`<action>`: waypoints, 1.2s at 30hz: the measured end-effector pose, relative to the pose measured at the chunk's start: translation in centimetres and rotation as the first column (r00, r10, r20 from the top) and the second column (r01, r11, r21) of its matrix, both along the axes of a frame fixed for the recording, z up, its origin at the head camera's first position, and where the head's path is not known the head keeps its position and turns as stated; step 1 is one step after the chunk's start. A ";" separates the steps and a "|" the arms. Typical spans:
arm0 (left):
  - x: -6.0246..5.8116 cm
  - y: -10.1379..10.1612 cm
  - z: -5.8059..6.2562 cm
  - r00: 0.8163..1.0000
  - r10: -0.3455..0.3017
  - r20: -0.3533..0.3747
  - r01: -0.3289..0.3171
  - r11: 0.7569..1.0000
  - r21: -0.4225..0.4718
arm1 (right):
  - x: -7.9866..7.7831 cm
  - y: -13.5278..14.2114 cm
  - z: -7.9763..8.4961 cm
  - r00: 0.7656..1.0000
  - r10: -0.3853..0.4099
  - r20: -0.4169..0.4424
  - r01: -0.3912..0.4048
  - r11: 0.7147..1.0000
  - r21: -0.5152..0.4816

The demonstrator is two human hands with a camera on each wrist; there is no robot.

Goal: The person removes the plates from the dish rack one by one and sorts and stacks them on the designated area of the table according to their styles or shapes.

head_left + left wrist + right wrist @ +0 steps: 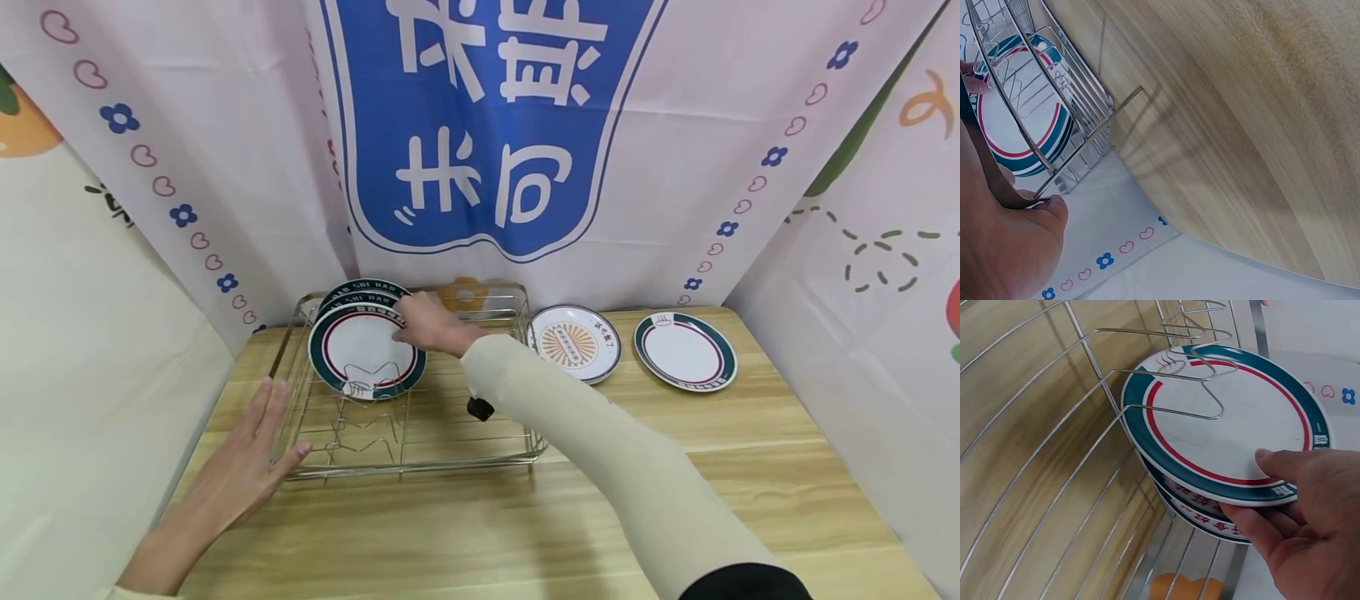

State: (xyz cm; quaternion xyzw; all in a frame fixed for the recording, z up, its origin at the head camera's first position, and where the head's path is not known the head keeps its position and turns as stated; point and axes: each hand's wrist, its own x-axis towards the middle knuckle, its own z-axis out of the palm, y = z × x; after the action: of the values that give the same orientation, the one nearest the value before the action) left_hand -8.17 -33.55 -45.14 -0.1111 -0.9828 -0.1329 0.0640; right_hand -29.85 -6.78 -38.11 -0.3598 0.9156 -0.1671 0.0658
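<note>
My right hand (431,323) pinches the right edge of a white plate (348,346) with a green rim and red ring. In the right wrist view the thumb lies on the plate's face, with fingers behind the rim. This plate leans among the bent wires of a metal dish rack (465,463). Behind it stand other green-rimmed plates (1210,528), mostly covered. My left hand (243,462) is at the rack's left side, fingers extended and thumb apart; whether it touches the frame is hard to tell. The left wrist view shows part of that hand (1013,250) beside the rack.
Right of the rack, a white plate with an orange sunburst (570,343) lies on the wooden table (420,542). Another green-rimmed plate (686,352) is farther right. A printed cloth (645,208) hangs along the back, and pale sheets border both sides.
</note>
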 end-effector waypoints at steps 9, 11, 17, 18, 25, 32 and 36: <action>-0.1 -0.2 -0.2 1.000 -0.002 -0.006 0.002 1.000 0.004 | 0.0 0.0 -0.1 1.000 -0.009 0.013 0.009 0.999 -0.040; -0.1 -0.2 -0.1 1.000 0.000 -0.004 0.000 1.000 0.004 | 0.1 -0.1 0.1 1.000 -0.007 0.024 0.008 0.999 -0.044; -0.1 -0.1 -0.1 1.000 -0.004 -0.010 0.004 1.000 0.013 | 0.6 0.0 0.5 0.999 0.003 0.041 0.000 0.998 -0.068; -0.1 -0.2 -0.2 1.000 -0.005 -0.011 0.005 1.000 0.012 | 0.7 0.1 0.5 0.999 0.005 0.036 -0.003 0.997 -0.075; -0.2 -0.2 -0.1 1.000 -0.006 -0.008 0.006 1.000 0.004 | 0.9 0.6 0.4 0.999 -0.007 -0.031 0.003 0.994 -0.111; -0.1 -0.1 -0.1 1.000 0.001 -0.001 -0.001 1.000 0.005 | 1.5 1.8 1.8 0.999 -0.008 -0.035 0.002 0.983 -0.181; 0.0 -0.1 -0.2 1.000 0.003 -0.002 -0.002 1.000 0.006 | 1.7 3.0 2.9 0.999 -0.017 -0.047 0.005 0.971 -0.238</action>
State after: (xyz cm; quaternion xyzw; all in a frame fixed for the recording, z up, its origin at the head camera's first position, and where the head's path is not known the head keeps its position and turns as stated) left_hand -8.19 -33.63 -45.32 -0.1098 -0.9824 -0.1359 0.0657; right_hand -28.13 -3.74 -35.22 -0.3639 0.8923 -0.2672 -0.0011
